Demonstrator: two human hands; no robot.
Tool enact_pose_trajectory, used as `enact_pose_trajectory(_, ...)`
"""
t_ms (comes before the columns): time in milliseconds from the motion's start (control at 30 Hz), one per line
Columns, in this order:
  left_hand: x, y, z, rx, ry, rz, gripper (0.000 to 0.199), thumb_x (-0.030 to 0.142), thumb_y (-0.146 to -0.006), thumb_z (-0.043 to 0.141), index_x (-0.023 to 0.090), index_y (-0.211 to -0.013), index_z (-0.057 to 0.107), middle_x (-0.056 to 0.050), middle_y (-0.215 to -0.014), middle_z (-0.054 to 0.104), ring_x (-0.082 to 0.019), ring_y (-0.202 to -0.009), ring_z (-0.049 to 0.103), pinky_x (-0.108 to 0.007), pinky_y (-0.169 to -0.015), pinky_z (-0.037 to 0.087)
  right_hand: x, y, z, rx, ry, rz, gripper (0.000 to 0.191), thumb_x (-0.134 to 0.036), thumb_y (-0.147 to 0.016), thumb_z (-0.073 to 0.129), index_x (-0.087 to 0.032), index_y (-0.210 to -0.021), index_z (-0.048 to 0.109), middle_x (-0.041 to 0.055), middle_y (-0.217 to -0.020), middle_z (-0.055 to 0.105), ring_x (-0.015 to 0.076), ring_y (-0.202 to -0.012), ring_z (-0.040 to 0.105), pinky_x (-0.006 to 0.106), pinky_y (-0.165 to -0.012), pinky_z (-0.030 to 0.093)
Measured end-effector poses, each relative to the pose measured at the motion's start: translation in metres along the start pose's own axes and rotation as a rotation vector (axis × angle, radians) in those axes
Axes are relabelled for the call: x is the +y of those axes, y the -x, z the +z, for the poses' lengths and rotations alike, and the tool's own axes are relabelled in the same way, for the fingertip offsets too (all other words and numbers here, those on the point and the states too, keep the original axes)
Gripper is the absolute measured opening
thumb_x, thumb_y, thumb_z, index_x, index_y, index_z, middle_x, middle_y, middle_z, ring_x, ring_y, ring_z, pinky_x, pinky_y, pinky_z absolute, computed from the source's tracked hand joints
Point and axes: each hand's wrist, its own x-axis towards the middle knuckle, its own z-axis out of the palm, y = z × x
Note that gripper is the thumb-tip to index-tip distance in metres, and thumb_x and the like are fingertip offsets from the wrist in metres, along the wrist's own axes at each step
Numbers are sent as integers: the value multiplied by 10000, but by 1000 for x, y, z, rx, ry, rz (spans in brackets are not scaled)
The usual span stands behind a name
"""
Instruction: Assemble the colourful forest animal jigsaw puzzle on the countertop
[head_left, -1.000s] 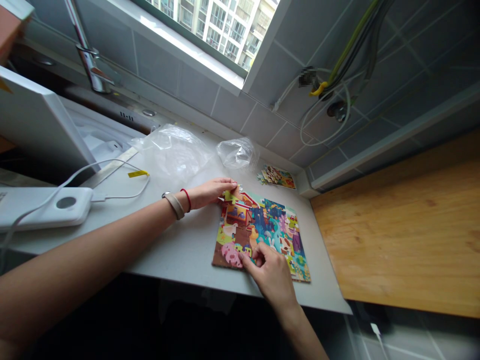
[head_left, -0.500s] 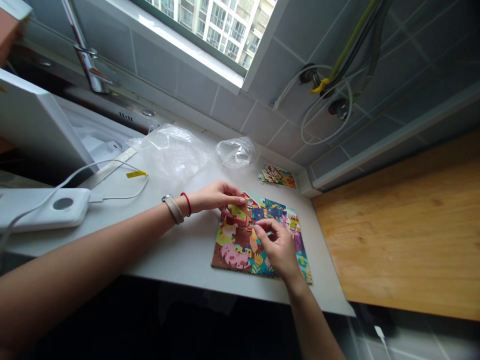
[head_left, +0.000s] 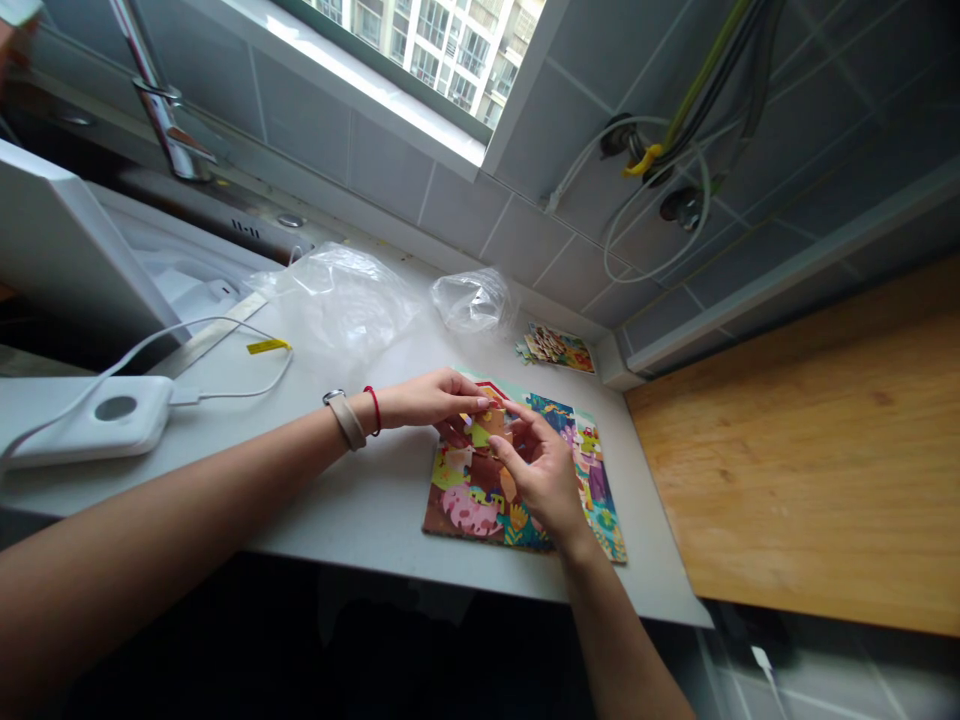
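A colourful jigsaw puzzle (head_left: 469,510) lies on the white counter, with pictures of a pink animal, plants and a house. Over its upper left part, my left hand (head_left: 448,397) and my right hand (head_left: 541,465) meet. Between their fingertips is a puzzle piece (head_left: 489,424) in orange and yellow-green, held by both hands just above the puzzle. The fingers of both hands are pinched closed and hide part of the puzzle beneath.
Loose puzzle pieces (head_left: 546,343) sit on a picture card near the wall. Clear plastic bags (head_left: 352,300) lie behind my left hand. A white charger (head_left: 127,415) with a cable is at the left. A wooden board (head_left: 810,450) stands to the right.
My right hand has moved up and left to meet my left hand. The piece between them now shows more of its face, and my right fingers have closed on it.
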Motion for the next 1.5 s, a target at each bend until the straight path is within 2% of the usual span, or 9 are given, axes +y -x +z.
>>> enact_pose_trajectory(67, 0, 0, 0, -4, 15, -5, 523, 598, -850, 798, 184, -1169, 792, -55, -768, 742, -160, -632, 702, -286, -646, 580, 5, 3, -4, 27, -26, 11, 411, -398, -926, 704, -215, -1292, 677, 11, -848, 666, 159, -727, 633, 287, -694, 550)
enact_pose_trajectory(167, 1, -2, -1, 17, 71, 10, 486, 561, -883, 776, 198, -1205, 770, -89, -914, 776, -163, -678, 725, -289, -662, 572, 16, 10, -13, 65, -55, 43, 377, -408, -925, 713, -212, -1245, 685, -1, -819, 638, 153, -708, 610, 277, -671, 522)
enact_pose_trajectory(300, 0, -5, -5, 129, 44, 46, 436, 526, -914, 736, 168, -1163, 750, -130, -1072, 764, -189, -732, 754, -303, -643, 569, 28, 21, -30, 95, -50, 65, 394, -429, -915, 734, -209, -1239, 693, 10, -850, 640, 157, -730, 612, 281, -679, 515)
enact_pose_trajectory(533, 1, -7, -14, 391, -13, 161, 403, 516, -915, 705, 152, -1090, 721, -99, -954, 755, -136, -672, 666, -273, -612, 566, 34, 42, -53, 131, -11, 137, 442, -507, -866, 765, -183, -1165, 724, 7, -784, 623, 159, -679, 601, 273, -621, 518)
enact_pose_trajectory(733, 2, -8, -14, 531, -49, 204, 338, 482, -909, 677, 158, -994, 716, -93, -900, 742, -179, -773, 686, -296, -665, 573, 37, 62, -52, 8, -76, 279, 483, -576, -847, 763, -188, -1133, 729, 11, -769, 643, 179, -665, 642, 307, -627, 586)
enact_pose_trajectory(900, -2, -12, -19, 633, -160, 247, 305, 451, -905, 650, 158, -927, 734, -87, -882, 758, -194, -866, 705, -305, -783, 550, 41, 58, -38, 4, -72, 260, 494, -578, -848, 750, -169, -1124, 726, 11, -711, 672, 167, -607, 627, 288, -592, 545)
enact_pose_trajectory(1033, -2, -12, -21, 638, -265, 285, 286, 414, -911, 615, 159, -914, 745, -83, -882, 773, -189, -845, 710, -307, -814, 534, 34, 45, -23, -20, -87, 255, 445, -512, -841, 751, -160, -1113, 733, 18, -722, 702, 169, -638, 651, 288, -636, 545)
enact_pose_trajectory(1200, 0, -11, -19, 615, -278, 281, 301, 414, -912, 590, 158, -921, 748, -90, -875, 773, -193, -831, 707, -285, -729, 522, 26, 30, -12, -71, -66, 230, 404, -454, -837, 731, -155, -1108, 748, 19, -722, 703, 169, -644, 645, 289, -634, 535)
enact_pose_trajectory(1500, -1, -10, -19, 557, -262, 291, 339, 468, -901, 612, 154, -938, 736, -95, -884, 771, -196, -815, 696, -305, -750, 556, 21, 27, -11, -103, 209, 164, 364, -420, -869, 721, -174, -1124, 807, -7, -652, 675, 146, -581, 591, 258, -588, 477)
